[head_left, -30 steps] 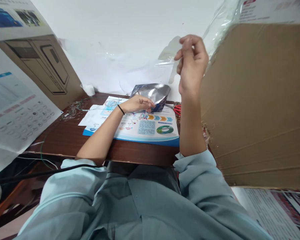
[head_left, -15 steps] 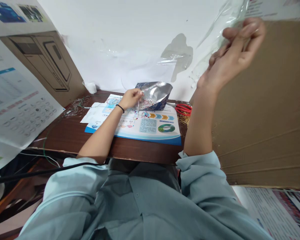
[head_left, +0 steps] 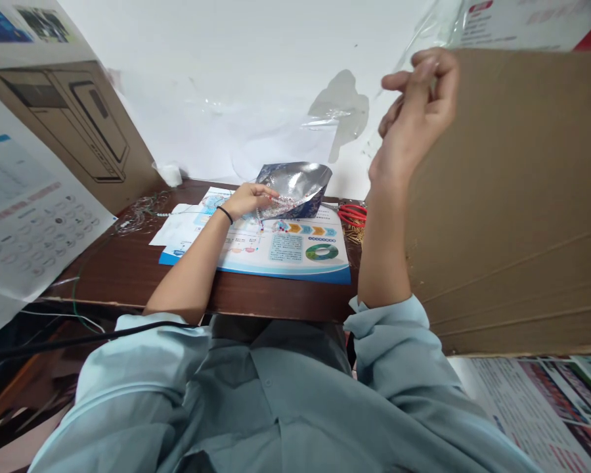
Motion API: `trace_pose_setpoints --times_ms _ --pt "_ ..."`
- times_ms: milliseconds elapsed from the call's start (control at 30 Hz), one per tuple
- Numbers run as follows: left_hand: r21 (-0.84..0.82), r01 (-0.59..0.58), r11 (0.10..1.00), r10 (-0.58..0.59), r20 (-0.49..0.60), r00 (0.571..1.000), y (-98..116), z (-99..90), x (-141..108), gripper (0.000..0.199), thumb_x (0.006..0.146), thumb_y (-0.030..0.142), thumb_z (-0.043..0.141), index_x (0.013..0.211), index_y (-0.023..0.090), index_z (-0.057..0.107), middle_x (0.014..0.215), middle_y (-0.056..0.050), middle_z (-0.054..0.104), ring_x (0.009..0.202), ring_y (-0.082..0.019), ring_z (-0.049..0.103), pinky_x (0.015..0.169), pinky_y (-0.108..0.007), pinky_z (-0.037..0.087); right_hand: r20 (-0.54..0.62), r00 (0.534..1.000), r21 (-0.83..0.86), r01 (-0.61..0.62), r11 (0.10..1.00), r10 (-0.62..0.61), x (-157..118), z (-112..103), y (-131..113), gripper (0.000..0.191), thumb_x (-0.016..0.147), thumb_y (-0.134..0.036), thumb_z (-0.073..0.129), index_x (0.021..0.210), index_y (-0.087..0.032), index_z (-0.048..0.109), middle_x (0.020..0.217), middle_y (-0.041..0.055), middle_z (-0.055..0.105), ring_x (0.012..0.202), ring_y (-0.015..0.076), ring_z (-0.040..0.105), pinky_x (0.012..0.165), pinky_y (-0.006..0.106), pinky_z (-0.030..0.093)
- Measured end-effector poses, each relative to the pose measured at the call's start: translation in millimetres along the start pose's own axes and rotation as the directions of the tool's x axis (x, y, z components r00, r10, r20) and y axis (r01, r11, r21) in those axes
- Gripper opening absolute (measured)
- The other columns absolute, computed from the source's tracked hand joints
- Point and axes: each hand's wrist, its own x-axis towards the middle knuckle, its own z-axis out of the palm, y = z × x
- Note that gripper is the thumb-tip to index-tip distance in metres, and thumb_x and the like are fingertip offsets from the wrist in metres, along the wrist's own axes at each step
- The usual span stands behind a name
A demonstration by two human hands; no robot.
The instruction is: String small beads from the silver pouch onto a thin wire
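Brown wood desk (head_left: 128,276) against a white wall (head_left: 226,85). Cardboard sheet (head_left: 512,197) stands at right. Leaflet (head_left: 285,253) lies flat on the desk, with a foil pouch (head_left: 295,187) at its far edge. Beads (head_left: 280,205) sit at the pouch mouth, partly on the leaflet. Left hand (head_left: 249,200) is nearly closed, fingers over the beads, pinching at the pouch mouth; the exact grip is partly hidden. Right hand (head_left: 416,115) is raised well above the desk, fingers half curled, nothing visibly held, just below clear film (head_left: 423,26). Red-handled scissors (head_left: 352,215) lie beyond the leaflet, touching loose brass pins (head_left: 354,235). Wire coil (head_left: 142,213) lies at left.
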Motion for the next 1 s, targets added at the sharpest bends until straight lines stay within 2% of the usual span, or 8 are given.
trace_pose_setpoints --times_ms 133,300,400,500,600,733,867,1000 --pt "0.010 0.032 0.999 -0.032 0.043 0.999 1 -0.5 0 0.015 0.076 0.010 0.067 0.087 0.014 0.078 0.071 -0.005 0.072 0.066 -0.013 0.064 0.071 -0.027 0.053 0.066 0.990 0.062 0.118 0.991 -0.122 -20 16 -12 0.021 0.108 -0.033 0.041 0.092 -0.020 0.049 0.079 -0.0021 0.059 0.069 0.0088 0.065 0.065 0.022 0.047" --pt "-0.121 0.025 0.992 -0.021 0.038 0.999 10 3.1 0 0.014 0.087 0.016 0.061 0.092 0.014 0.074 0.068 -0.005 0.066 0.057 -0.011 0.057 0.068 -0.031 0.054 0.164 0.967 0.046 0.191 0.980 -0.196 -27 9 -37 0.020 0.104 -0.025 0.048 0.087 -0.018 0.056 0.086 0.0004 0.059 0.080 0.0105 0.070 0.081 0.025 0.052" --pt "-0.085 -0.001 0.996 0.018 0.199 0.980 24 8.7 -8 0.019 0.090 0.023 0.060 0.098 0.015 0.075 0.073 -0.008 0.069 0.065 -0.014 0.063 0.071 -0.032 0.055 0.224 0.960 -0.163 0.206 0.965 -0.167 -21 -1 -48 0.024 0.104 -0.029 0.047 0.084 -0.021 0.056 0.081 -0.0001 0.063 0.082 0.0137 0.071 0.082 0.028 0.052" --pt "0.063 -0.046 0.997 0.015 0.424 0.906 38 12.3 -18 0.024 0.085 0.025 0.066 0.104 0.019 0.078 0.084 -0.009 0.075 0.077 -0.017 0.070 0.076 -0.031 0.056 0.284 0.942 -0.334 0.273 0.902 -0.180 -12 -16 -54 0.025 0.103 -0.027 0.047 0.080 -0.026 0.058 0.074 -0.0022 0.066 0.074 0.0152 0.068 0.071 0.030 0.047" --pt "0.177 -0.078 0.981 -0.017 0.482 0.876 41 7.7 -21 0.027 0.081 0.026 0.069 0.105 0.022 0.078 0.090 -0.007 0.077 0.086 -0.018 0.072 0.080 -0.028 0.055 0.512 0.859 -0.451 0.255 0.855 0.014 -6 -34 -53 0.028 0.098 -0.023 0.052 0.073 -0.026 0.064 0.063 -0.0030 0.065 0.062 0.0154 0.059 0.069 0.033 0.045" --pt "0.252 -0.076 0.965 -0.015 0.339 0.941 35 -6.4 -8 0.022 0.083 0.027 0.065 0.099 0.019 0.078 0.090 -0.007 0.077 0.082 -0.017 0.070 0.077 -0.028 0.054 0.654 0.678 -0.556 0.129 0.821 0.337 -10 -43 -32 0.024 0.084 -0.014 0.067 0.061 -0.021 0.064 0.049 -0.0046 0.052 0.062 0.0156 0.055 0.075 0.035 0.047" --pt "0.353 -0.088 0.932 0.011 0.214 0.977 33 -11.9 20 0.022 0.083 0.025 0.060 0.094 0.017 0.077 0.084 -0.007 0.074 0.075 -0.017 0.067 0.076 -0.029 0.053 0.681 0.638 -0.510 0.061 0.858 0.360 -28 -26 -4 0.020 0.089 -0.016 0.062 0.070 -0.020 0.065 0.057 -0.0025 0.056 0.071 0.0161 0.058 0.078 0.034 0.048" --pt "0.523 -0.191 0.831 0.049 0.273 0.961 33 2.8 46 0.025 0.076 0.022 0.060 0.094 0.019 0.077 0.083 -0.005 0.075 0.080 -0.020 0.067 0.079 -0.028 0.052 0.688 0.575 -0.519 -0.035 0.854 0.442 -54 -18 5 0.012 0.093 -0.019 0.059 0.084 -0.022 0.066 0.069 -0.0009 0.062 0.074 0.0154 0.059 0.077 0.032 0.049"
